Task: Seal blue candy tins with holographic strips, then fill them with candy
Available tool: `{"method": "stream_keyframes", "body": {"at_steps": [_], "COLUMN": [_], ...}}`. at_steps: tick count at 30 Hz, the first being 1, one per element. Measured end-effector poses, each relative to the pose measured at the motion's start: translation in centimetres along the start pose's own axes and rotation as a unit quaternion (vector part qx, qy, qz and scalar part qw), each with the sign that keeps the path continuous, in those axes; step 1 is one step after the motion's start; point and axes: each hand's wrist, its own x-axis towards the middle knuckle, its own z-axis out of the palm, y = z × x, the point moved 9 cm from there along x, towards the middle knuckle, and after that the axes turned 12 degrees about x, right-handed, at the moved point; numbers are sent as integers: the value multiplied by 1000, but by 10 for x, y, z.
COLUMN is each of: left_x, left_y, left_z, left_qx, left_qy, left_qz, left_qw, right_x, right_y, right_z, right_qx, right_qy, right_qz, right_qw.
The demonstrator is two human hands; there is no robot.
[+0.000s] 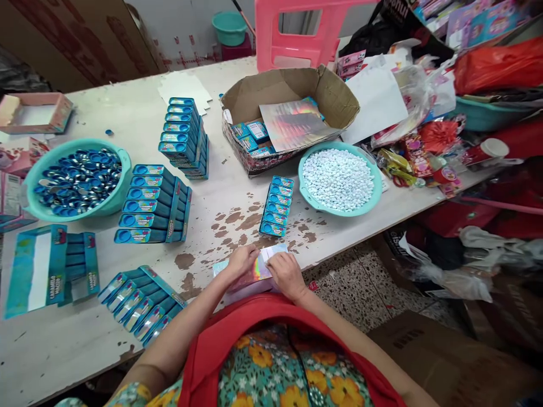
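Observation:
At the table's front edge, a shiny rainbow-coloured holographic card [257,270] lies between my hands, with a pale flap at its right end. My left hand [242,262] has its fingers closed on the card's left and upper part. The fingers of my right hand [287,275] are bent and pinch the pale right end. My hands partly cover the card, so its full shape is hidden. Just beyond it stands a short row of small blue boxes [276,207] with round recesses. A turquoise bowl [303,192] of small white candies is to the right of that row.
A cardboard box [237,104] holds blue packs and a holographic sheet. Stacked blue boxes [146,204] and a turquoise basin [123,169] of blue-and-silver pieces stand left. A pink stool [292,42] is behind. Bags and wrappers crowd the right, including a red bag [500,65].

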Motion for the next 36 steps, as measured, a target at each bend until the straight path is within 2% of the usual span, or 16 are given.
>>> {"method": "stream_keyframes", "body": {"at_steps": [3,5,7,8,10,12,16,19,22,27,32,34,36], "left_x": [1,0,-4,-7,-12,-13,0,16,32,50,67,71,71], "left_y": [-4,-1,9,16,33,46,45,34,29,32,24,12,-1], "left_z": [-3,-15,-35,-46,-62,-67,-57,-60,-73,-85,-68,-59,-50], "left_qx": [8,-38,-152,-221,-332,-375,-383,-332,-240,-150,-179,-199,-181], "left_qy": [-2,23,67,83,80,45,-8,15,62,79,80,93,103], "left_qz": [-7,1,43,74,134,153,94,79,100,149,141,98,34], "left_qw": [1000,999,985,969,930,913,919,940,964,974,970,971,977], "right_x": [18,30,39,43,47,49,43,36,33,39,40,33,23], "right_y": [0,4,11,15,21,26,49,72,90,102,106,112,119], "right_z": [-35,-59,-77,-82,-85,-82,-59,-41,-32,-22,-10,-9,-7], "right_qx": [52,108,168,198,251,289,340,325,283,254,246,261,299], "right_qy": [25,58,84,94,106,119,155,202,252,282,294,321,349], "right_qz": [47,92,139,161,193,218,280,318,330,337,351,367,385], "right_qw": [997,988,972,962,943,925,884,867,865,862,855,833,801]}}
